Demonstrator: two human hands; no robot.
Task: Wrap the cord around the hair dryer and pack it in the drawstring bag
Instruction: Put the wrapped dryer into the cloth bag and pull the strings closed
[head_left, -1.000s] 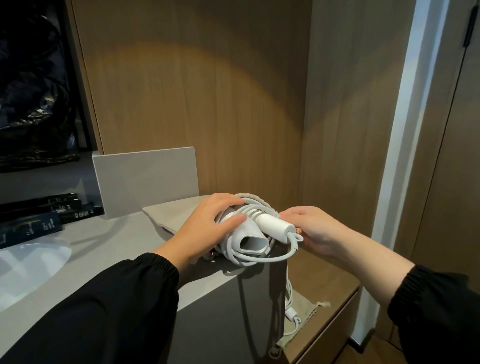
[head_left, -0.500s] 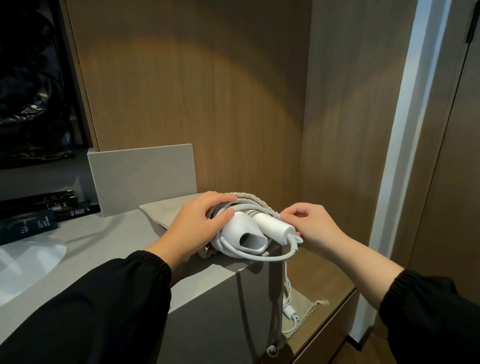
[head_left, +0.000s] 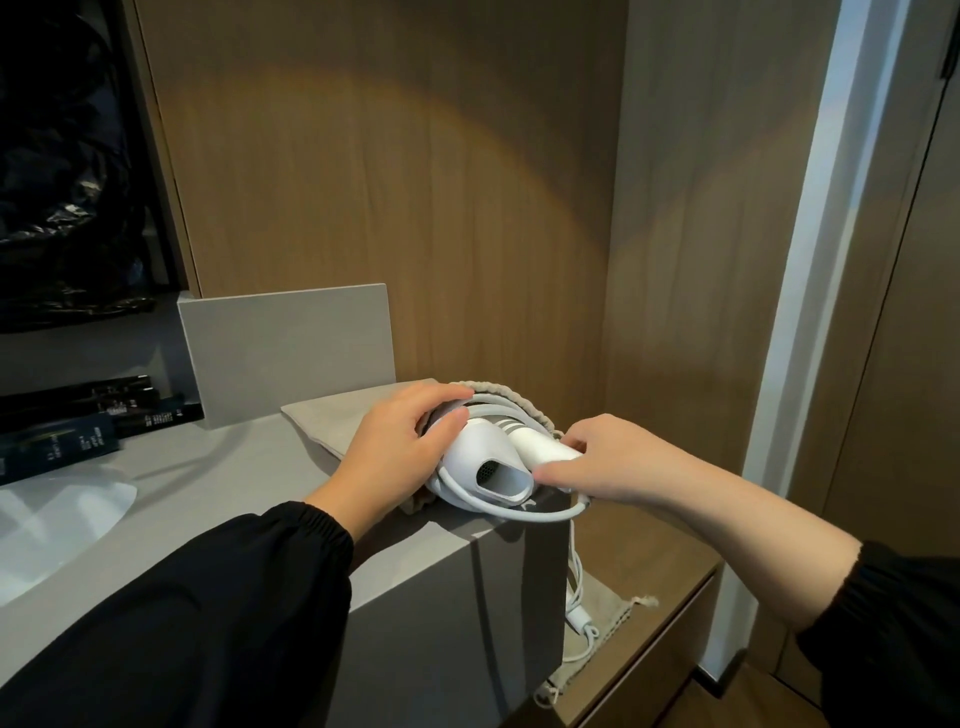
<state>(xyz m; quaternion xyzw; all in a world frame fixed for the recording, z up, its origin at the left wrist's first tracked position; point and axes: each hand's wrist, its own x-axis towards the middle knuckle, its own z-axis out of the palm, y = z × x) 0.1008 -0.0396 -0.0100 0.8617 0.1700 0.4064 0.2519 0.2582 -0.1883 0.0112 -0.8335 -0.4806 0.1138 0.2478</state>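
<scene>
White hair dryer (head_left: 480, 454) lies between left hand (head_left: 392, 452), seemingly pinching bag (head_left: 332, 423), and right hand (head_left: 610, 462) gripping it.

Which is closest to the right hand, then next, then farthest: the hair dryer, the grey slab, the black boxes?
1. Hair dryer, gripped by the right hand.
2. Grey slab, upright, farther left by the wall.
3. Black boxes, far left.

One hair dryer (head_left: 480, 452), one cord (head_left: 550, 514), two drawstring bags (head_left: 332, 421) (head_left: 613, 613), a left hand (head_left: 389, 447) and a right hand (head_left: 608, 462).
</scene>
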